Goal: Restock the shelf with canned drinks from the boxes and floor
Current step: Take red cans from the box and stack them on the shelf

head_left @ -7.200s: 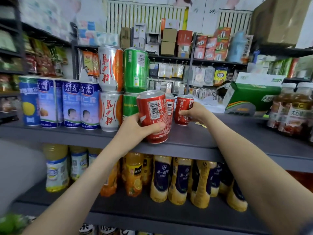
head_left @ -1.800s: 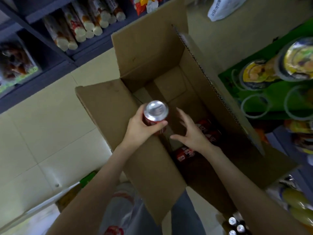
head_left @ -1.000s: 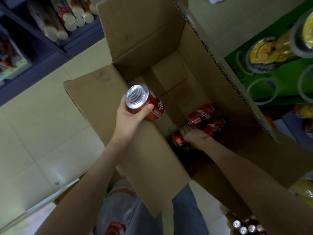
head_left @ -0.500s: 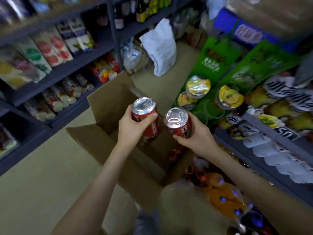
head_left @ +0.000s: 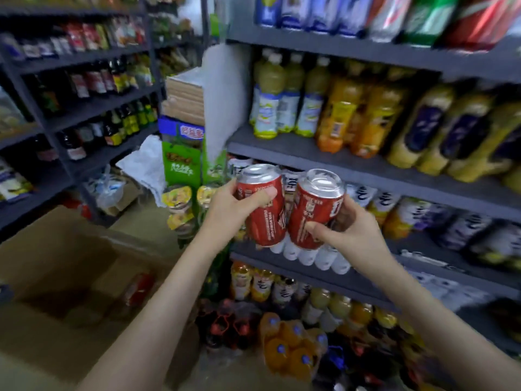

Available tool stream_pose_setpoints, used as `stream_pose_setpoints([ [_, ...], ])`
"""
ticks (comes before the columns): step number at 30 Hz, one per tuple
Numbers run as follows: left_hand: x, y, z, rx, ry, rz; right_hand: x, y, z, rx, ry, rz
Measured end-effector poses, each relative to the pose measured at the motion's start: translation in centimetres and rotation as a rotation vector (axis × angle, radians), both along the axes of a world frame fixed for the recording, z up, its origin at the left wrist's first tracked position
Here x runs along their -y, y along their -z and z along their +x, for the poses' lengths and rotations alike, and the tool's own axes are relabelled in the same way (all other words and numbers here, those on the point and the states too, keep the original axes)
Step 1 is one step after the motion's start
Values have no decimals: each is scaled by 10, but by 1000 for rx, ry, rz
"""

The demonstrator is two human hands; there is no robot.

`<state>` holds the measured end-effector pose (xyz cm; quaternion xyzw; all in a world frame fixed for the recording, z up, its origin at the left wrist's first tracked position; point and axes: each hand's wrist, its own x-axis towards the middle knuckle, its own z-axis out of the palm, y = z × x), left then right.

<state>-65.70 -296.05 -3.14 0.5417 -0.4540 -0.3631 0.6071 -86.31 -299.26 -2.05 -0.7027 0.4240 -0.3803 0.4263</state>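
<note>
top-shelf cans: cut off by the upper edge
box: blurred; you probably see a red can inside
floor bottles: blurred, labels unreadable

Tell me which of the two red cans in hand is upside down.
The red can in the right hand: its smooth domed base faces up. The red can in the left hand shows its lid.

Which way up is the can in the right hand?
Upside down: the right hand grips a red can whose concave base faces up.
</note>
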Motion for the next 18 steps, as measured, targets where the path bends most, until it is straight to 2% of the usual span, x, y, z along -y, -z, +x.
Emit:
stream_pose_setpoints([
  [8,44,-65,-121,97,244,-23,11,-46,-126,164,194,-30],
  [18,134,-161,-206,79,350,-258,88,-151,-214,252,443,-353],
])
